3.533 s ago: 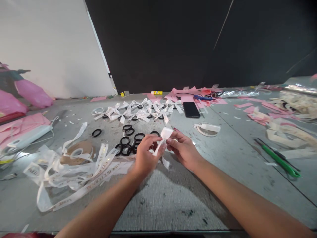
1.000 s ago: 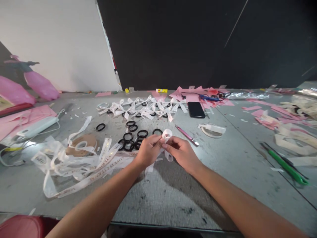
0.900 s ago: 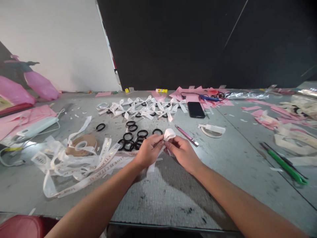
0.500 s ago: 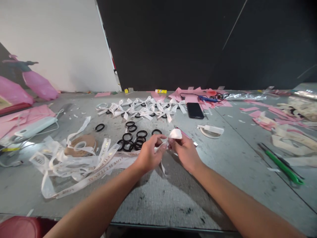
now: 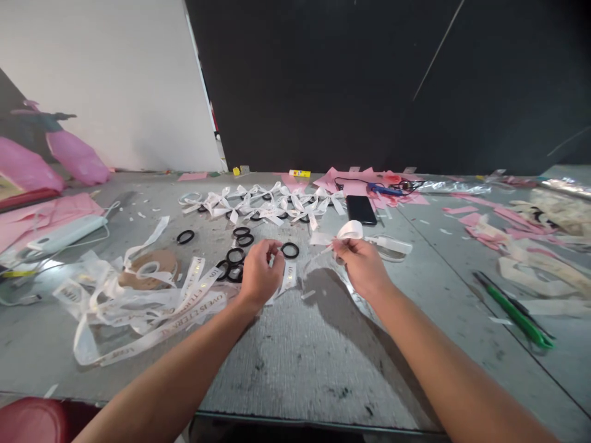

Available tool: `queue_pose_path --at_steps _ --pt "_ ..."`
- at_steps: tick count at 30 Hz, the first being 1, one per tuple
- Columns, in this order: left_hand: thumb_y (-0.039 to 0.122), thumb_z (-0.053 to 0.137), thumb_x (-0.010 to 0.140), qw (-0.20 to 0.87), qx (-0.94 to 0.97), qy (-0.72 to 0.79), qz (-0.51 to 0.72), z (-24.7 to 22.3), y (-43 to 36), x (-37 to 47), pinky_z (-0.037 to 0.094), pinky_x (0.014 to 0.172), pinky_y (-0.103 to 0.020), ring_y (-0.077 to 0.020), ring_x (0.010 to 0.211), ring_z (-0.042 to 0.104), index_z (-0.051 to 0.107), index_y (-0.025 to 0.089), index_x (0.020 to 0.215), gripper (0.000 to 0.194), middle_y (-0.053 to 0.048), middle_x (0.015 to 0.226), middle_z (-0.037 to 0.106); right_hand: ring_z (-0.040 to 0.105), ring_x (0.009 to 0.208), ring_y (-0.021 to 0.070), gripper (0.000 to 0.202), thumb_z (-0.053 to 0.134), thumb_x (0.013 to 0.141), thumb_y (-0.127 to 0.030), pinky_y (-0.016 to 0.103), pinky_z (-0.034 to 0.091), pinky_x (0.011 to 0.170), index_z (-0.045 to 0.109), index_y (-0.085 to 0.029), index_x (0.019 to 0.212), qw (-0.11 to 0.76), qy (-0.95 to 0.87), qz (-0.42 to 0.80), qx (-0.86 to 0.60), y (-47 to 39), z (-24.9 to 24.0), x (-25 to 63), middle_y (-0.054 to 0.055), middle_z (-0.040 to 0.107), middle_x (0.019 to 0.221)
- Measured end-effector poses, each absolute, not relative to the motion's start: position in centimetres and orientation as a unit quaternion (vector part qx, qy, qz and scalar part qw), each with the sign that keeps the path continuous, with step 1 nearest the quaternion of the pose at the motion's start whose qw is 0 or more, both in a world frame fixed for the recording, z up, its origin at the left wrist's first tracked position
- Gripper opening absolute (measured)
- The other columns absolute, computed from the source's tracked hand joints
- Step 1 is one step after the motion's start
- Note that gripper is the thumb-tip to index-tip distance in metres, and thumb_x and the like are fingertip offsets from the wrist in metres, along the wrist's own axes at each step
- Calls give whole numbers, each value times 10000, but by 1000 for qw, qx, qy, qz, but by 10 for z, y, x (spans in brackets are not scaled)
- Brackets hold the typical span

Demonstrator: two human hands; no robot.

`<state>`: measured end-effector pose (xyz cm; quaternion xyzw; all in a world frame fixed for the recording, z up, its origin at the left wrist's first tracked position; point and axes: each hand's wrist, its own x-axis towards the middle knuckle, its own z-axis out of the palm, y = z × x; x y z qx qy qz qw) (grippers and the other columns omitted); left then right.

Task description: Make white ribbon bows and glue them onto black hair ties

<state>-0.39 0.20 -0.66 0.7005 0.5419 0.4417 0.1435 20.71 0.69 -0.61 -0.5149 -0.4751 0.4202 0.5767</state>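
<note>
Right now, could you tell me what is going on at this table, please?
A person is working with white ribbon at a grey table. The right hand pinches a small looped piece of ribbon, held above the table. The left hand is closed over the heap of black rings, beside the long printed ribbon; whether it holds a ring is unclear. A row of finished white bows lies further back, next to a phone.

A craft workshop: a scuffed grey worktable [image 5: 300, 369] fills the lower frame, strewn with white ribbon bows [image 5: 263, 206], black rings [image 5: 240, 243], pink paper scraps [image 5: 364, 181] and green scissors [image 5: 514, 304] at right
</note>
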Motion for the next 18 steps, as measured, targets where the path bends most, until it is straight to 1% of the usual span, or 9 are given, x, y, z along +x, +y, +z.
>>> queue_pose_path --at_steps 6,8,10,11,13,14,15,16,18 --pt "149 533 836 121 757 546 338 -1 4 -3 445 932 -358 -234 990 599 673 173 1026 238 -84 1000 673 492 600 162 394 763 630 -590 320 386 607 633 -219 658 576 -492 459 -464 0 9 207 18 581 618" --pt "162 532 850 119 772 556 285 3 9 -1 425 969 -383 -259 1056 592 684 187 1052 254 -100 1087 666 524 631 170 408 774 613 -602 329 409 630 642 -218 654 567 -502 480 -443 -6 20 209 32 619 660" --pt "187 536 867 113 777 573 234 8 16 4 415 980 -417 -297 1121 575 676 197 1104 275 -126 1168 645 522 621 160 385 804 596 -565 315 406 611 669 -211 664 534 -533 503 -421 -13 33 215 24 626 669" --pt "201 536 878 109 776 584 210 10 21 7 412 981 -439 -320 1146 566 663 190 1133 286 -145 1187 637 511 597 149 347 811 607 -524 301 394 586 681 -208 664 491 -566 520 -410 -16 39 219 14 618 651" --pt "235 556 893 105 771 606 166 12 32 14 421 969 -487 -354 1151 570 637 150 1169 300 -179 1167 639 504 559 132 233 804 654 -416 274 373 548 709 -205 684 336 -662 548 -385 -24 49 229 -5 616 623" --pt "259 575 901 107 767 616 144 13 39 18 444 952 -497 -349 1130 585 624 133 1178 308 -179 1154 641 523 553 132 172 795 670 -358 264 373 537 731 -210 733 246 -703 549 -380 -27 52 233 -8 636 628" --pt "282 596 906 111 763 624 124 13 45 22 474 928 -495 -328 1100 604 613 124 1187 323 -168 1153 639 555 558 139 165 790 670 -303 256 378 528 750 -219 806 169 -731 539 -382 -30 54 237 -9 664 640" --pt "304 613 909 117 760 630 108 13 50 26 507 902 -478 -296 1073 617 600 130 1202 341 -146 1176 629 593 577 155 247 795 653 -256 252 390 524 760 -231 896 116 -748 521 -394 -32 54 241 -5 695 666" --pt "330 617 919 133 759 630 99 15 60 31 543 870 -443 -248 1051 623 576 151 1233 364 -115 1230 602 652 630 190 426 815 612 -210 252 414 527 747 -249 1030 68 -765 473 -433 -33 52 250 12 740 731"
